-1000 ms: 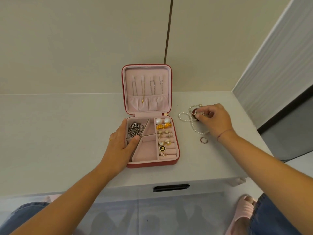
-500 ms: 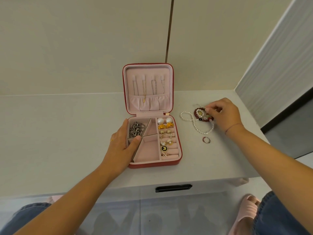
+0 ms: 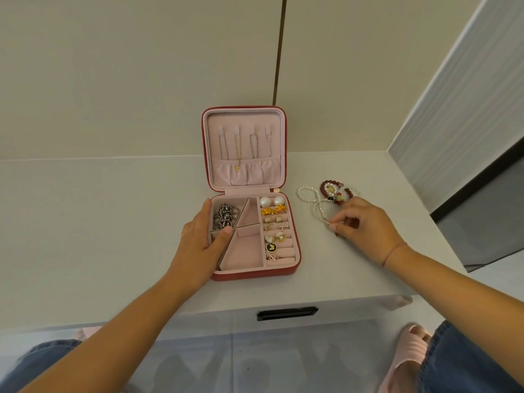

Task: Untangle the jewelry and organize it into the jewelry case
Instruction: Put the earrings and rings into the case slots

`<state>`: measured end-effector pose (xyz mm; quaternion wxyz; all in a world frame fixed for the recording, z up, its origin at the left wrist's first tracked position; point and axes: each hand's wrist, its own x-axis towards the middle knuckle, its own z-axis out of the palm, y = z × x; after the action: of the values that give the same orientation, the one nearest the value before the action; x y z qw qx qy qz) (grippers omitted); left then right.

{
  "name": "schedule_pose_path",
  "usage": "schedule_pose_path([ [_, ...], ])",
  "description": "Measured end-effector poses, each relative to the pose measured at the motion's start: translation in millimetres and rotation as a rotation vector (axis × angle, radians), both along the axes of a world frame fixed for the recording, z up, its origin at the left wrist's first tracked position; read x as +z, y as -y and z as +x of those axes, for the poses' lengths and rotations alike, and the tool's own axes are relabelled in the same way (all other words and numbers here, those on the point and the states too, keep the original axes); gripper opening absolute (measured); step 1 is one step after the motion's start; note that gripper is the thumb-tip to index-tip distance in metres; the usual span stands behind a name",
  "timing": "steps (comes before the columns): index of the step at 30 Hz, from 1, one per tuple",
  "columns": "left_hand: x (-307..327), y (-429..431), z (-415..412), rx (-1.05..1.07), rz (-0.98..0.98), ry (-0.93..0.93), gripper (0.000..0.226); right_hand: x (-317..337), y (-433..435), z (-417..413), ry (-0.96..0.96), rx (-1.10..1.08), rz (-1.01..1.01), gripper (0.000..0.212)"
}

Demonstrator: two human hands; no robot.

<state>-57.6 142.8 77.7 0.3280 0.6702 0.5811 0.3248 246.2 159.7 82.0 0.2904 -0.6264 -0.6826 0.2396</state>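
The step in hand is untangling: the right hand (image 3: 365, 228), fingers curled, seems to pinch the near end of the pearl strand (image 3: 304, 192), which lies on the counter (image 3: 113, 222) right of the case (image 3: 255, 275), looped into the red beads (image 3: 325, 185); a ring (image 3: 340, 237) sits just under that hand. The left hand (image 3: 202, 239) lies flat-fingered against the case's left wall, thumb on a divider, gripping nothing. Next, I judge, the strand must be drawn gently clear of the beads, then laid in the bare front compartment; a hard tug could tighten the knot.
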Motion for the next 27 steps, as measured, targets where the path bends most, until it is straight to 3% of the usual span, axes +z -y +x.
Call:
schedule_pose_path([
  [4, -3, -1, -1, 0.005, -0.006, -0.009, 0.042, 8, -21, -1, -0.094, -0.117, 0.062, 0.004],
  [8, -1, 0, -1, -0.003, 0.001, 0.002, 0.041, 8, -61, 10, 0.009, -0.250, 0.066, 0.007],
  [12, 5, 3, 1, -0.015, 0.015, 0.020, 0.044, -1, -81, 9, 0.127, -0.238, -0.007, 0.012],
  [27, 3, 2, 2, -0.012, 0.020, 0.024, 0.045, 3, -81, 1, 0.303, -0.195, 0.033, 0.005],
])
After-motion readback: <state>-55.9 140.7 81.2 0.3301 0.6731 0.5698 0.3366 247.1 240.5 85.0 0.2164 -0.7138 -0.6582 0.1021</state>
